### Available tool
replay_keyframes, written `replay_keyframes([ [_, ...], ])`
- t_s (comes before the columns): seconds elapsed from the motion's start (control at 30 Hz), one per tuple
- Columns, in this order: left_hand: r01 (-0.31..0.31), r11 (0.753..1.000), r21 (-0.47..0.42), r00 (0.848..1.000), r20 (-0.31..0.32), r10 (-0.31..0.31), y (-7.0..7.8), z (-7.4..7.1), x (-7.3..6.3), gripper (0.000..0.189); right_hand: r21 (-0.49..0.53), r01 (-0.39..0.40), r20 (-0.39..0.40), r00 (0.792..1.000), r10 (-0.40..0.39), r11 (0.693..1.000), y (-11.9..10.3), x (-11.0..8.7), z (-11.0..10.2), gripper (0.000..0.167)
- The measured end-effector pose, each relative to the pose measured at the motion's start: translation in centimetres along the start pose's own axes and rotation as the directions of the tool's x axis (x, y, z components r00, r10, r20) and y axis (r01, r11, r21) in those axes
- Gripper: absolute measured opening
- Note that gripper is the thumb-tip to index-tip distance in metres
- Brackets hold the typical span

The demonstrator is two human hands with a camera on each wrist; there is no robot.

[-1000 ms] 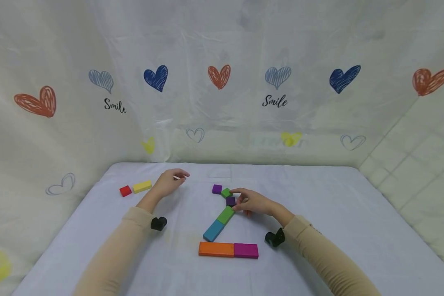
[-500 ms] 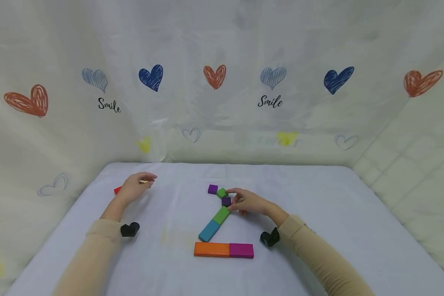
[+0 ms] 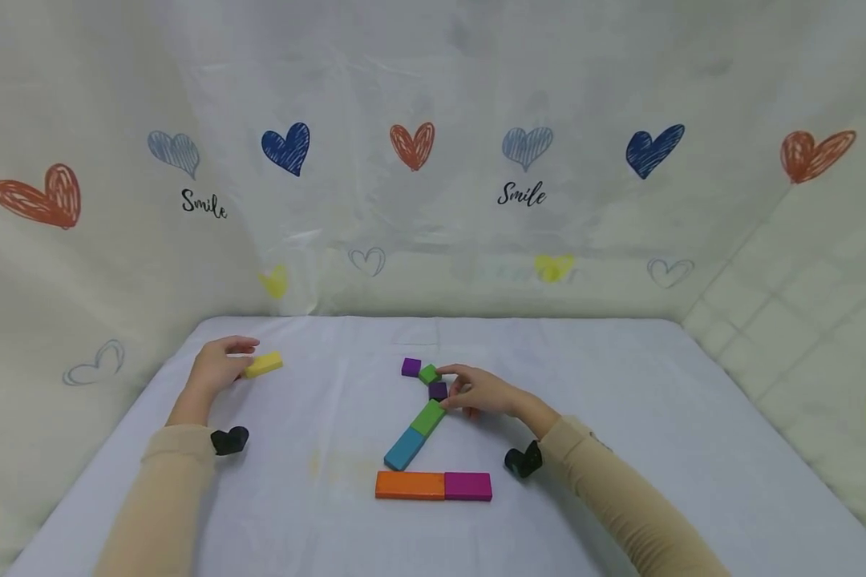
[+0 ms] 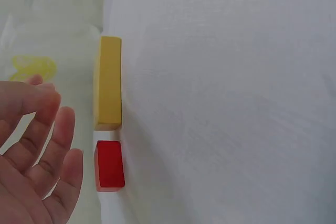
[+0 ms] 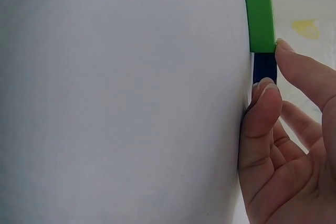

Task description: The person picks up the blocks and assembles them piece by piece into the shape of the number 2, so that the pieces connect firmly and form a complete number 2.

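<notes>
In the head view my left hand [image 3: 219,370] is over the left end of a yellow block [image 3: 263,365], its fingers loosely bent. The left wrist view shows a red block [image 4: 109,166] in line with the yellow one and the hand apart from both, holding nothing. From the head view the red block is hidden behind this hand. My right hand [image 3: 485,391] rests at the row of blocks, index fingertip at a small green cube [image 3: 429,374] and thumb tip at the end of a longer green block [image 3: 428,417]. Between them sits a dark purple cube [image 3: 438,391], with the right hand's fingers beside it.
A purple cube [image 3: 411,367] adjoins the small green cube. A blue block [image 3: 405,449] continues the slanted row towards me. Nearer lie an orange block [image 3: 410,485] and a magenta block [image 3: 468,486], end to end. A white cloth [image 3: 606,385] covers the table.
My left hand has moved left, from right of the yellow block, past it to the red block's place. The right hand keeps its place at the row. The head view has shifted slightly.
</notes>
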State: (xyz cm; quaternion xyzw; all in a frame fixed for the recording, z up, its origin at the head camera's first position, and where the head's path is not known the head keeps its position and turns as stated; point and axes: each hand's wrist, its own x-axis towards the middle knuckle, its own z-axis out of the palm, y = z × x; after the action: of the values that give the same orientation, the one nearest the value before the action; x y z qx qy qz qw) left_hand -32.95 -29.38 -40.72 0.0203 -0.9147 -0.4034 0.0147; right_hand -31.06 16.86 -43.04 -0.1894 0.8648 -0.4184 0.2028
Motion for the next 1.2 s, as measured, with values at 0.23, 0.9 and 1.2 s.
replay_keyframes([
  [0.23, 0.047, 0.998, 0.037, 0.998, 0.037, -0.049, -0.6, 0.4, 0.6, 0.049, -0.005, -0.01, -0.002, 1.0, 0.01, 1.0, 0.0, 0.0, 0.0, 0.065],
  [0.9, 0.062, 0.939, 0.34, 0.992, 0.082, -0.095, -0.2, 2.0, 1.5, 0.054, -0.007, -0.001, -0.003, 1.0, 0.001, 1.0, 0.3, 0.3, 0.2, 0.064],
  [1.2, 0.055, 0.931, 0.362, 0.994, 0.063, -0.084, 0.4, 2.0, 1.3, 0.048, -0.013, -0.001, -0.01, 1.0, 0.001, 1.0, 0.0, 0.1, 0.1, 0.063],
])
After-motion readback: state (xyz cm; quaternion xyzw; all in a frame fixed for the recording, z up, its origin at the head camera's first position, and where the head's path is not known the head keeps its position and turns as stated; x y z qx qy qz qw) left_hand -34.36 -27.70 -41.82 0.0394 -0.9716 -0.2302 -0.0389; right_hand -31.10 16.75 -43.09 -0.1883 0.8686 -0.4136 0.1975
